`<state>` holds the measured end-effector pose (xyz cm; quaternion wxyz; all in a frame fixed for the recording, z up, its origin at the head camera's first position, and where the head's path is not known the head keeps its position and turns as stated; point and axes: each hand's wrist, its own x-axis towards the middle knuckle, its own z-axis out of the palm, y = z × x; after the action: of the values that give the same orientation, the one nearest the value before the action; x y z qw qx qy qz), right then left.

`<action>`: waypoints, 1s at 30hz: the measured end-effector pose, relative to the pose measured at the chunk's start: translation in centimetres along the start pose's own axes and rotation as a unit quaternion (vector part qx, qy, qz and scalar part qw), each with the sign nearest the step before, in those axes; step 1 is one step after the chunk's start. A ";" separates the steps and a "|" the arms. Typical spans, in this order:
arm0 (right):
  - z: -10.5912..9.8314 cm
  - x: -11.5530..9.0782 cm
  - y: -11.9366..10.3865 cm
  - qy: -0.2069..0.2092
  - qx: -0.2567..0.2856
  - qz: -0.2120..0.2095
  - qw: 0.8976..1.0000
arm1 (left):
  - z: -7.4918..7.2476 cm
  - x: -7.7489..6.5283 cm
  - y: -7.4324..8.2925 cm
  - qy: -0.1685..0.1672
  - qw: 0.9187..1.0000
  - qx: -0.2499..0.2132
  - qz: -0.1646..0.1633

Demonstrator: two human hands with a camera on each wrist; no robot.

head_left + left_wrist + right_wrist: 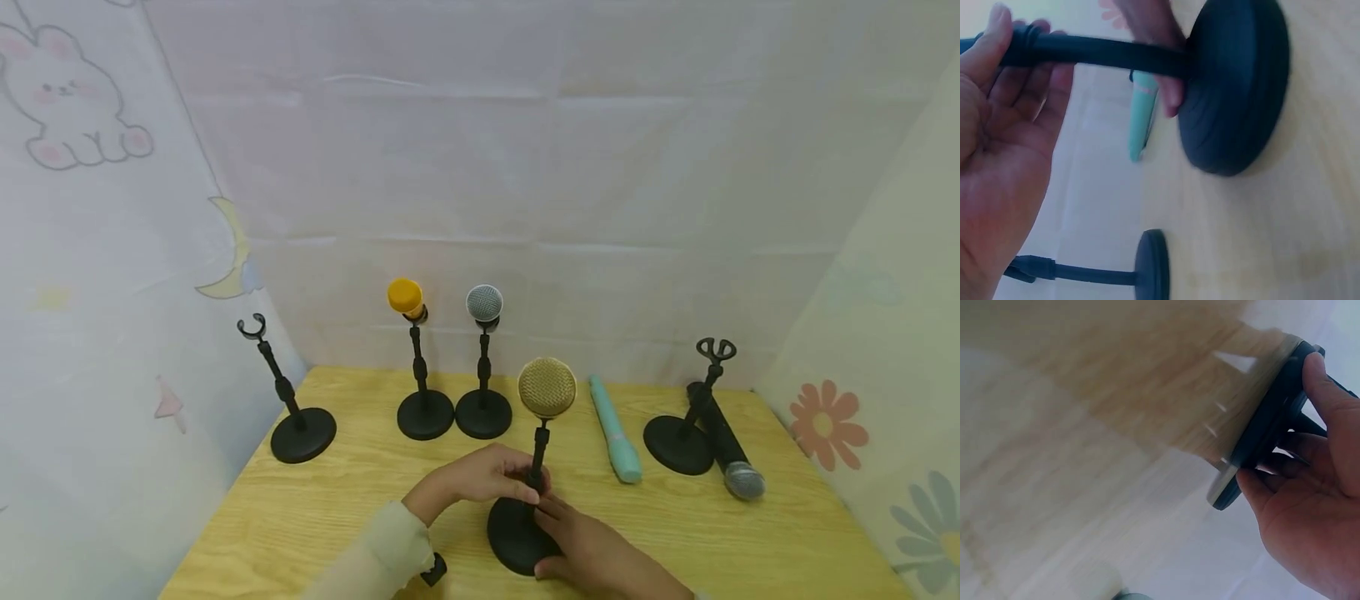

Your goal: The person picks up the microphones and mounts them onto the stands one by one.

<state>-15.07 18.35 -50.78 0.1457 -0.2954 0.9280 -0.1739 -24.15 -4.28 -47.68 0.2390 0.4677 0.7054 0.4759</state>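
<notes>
A black desk stand with a round base (517, 537) carries a gold-mesh microphone (547, 387) near the front of the table. My left hand (487, 479) grips the stand's upright post, thumb on the near side. In the left wrist view this hand (1007, 131) curls round a thicker collar on the post (1104, 53). At the base, my right hand (588, 542) holds the right side. The right wrist view shows its thumb and fingers (1300, 465) spread along the disc's edge (1266, 419). Beside my left sleeve lies a small black piece (435, 569), partly hidden.
Behind stand a yellow-topped microphone (406, 297) and a silver-mesh one (484, 303), each on a black stand. A bare stand (303, 435) is at left, a double-ring stand (677, 444) at right. A turquoise microphone (617, 433) and a black one (723, 433) lie on the table (360, 492).
</notes>
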 end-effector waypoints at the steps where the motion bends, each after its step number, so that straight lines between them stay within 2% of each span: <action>1: 0.0 0.0 0.0 -0.001 0.000 -0.005 1.000 | -0.2 0.0 0.1 -0.011 1.000 -0.001 -0.005; 3: 0.0 -0.1 0.1 -0.002 0.004 -0.009 1.000 | 0.0 -0.1 0.5 -0.011 1.000 -0.003 -0.011; 4: 0.0 -0.1 0.1 -0.004 0.008 -0.009 1.000 | 0.4 -0.3 0.6 0.002 1.000 0.000 -0.014; 6: 0.2 -0.1 0.0 -0.006 0.013 -0.010 1.000 | 1.4 -0.6 0.9 0.053 0.998 0.010 -0.019; 9: 0.2 0.0 0.1 -0.009 0.015 0.001 1.000 | 3.3 -0.8 1.2 0.155 0.987 0.022 -0.025; 11: 0.2 0.0 0.2 -0.007 0.008 0.003 1.000 | 3.9 -0.7 1.3 0.195 0.980 0.037 -0.025; 12: 0.1 0.0 0.2 -0.006 0.007 0.004 1.000 | 3.9 -0.6 1.3 0.199 0.979 0.044 -0.021; 13: 0.1 0.0 0.3 -0.005 0.004 0.003 1.000 | 3.8 -0.6 1.2 0.197 0.979 0.050 -0.017; 15: -0.1 -0.1 0.4 -0.003 -0.002 -0.006 1.000 | 3.1 -0.4 1.0 0.168 0.984 0.059 -0.004; 17: -0.2 0.0 0.5 -0.001 -0.005 -0.018 1.000 | 2.1 -0.2 0.8 0.123 0.991 0.057 0.007; 20: -0.2 0.0 0.6 0.000 -0.008 -0.030 1.000 | 0.7 0.1 0.4 0.058 0.998 0.026 0.009; 22: -0.2 0.1 0.6 0.005 -0.011 -0.035 0.999 | 0.3 0.1 0.4 0.040 0.999 0.015 0.006; 23: -0.2 0.1 0.6 0.007 -0.012 -0.037 0.999 | 0.3 0.0 0.5 0.044 0.999 0.018 0.007; 25: -0.2 0.2 0.5 0.009 -0.011 -0.037 0.999 | 1.1 -0.3 0.6 0.082 0.996 0.029 0.005; 27: -0.1 0.2 0.3 0.004 0.005 -0.031 0.999 | 2.5 -0.8 0.9 0.146 0.988 0.042 0.005; 30: 0.0 0.1 0.1 -0.006 0.025 -0.020 0.999 | 4.8 -1.3 1.2 0.257 0.965 0.044 -0.009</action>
<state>-15.21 18.35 -50.80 0.1551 -0.3112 0.9165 -0.1977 -19.28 -3.14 -48.88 0.0328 0.3335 0.7675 0.5466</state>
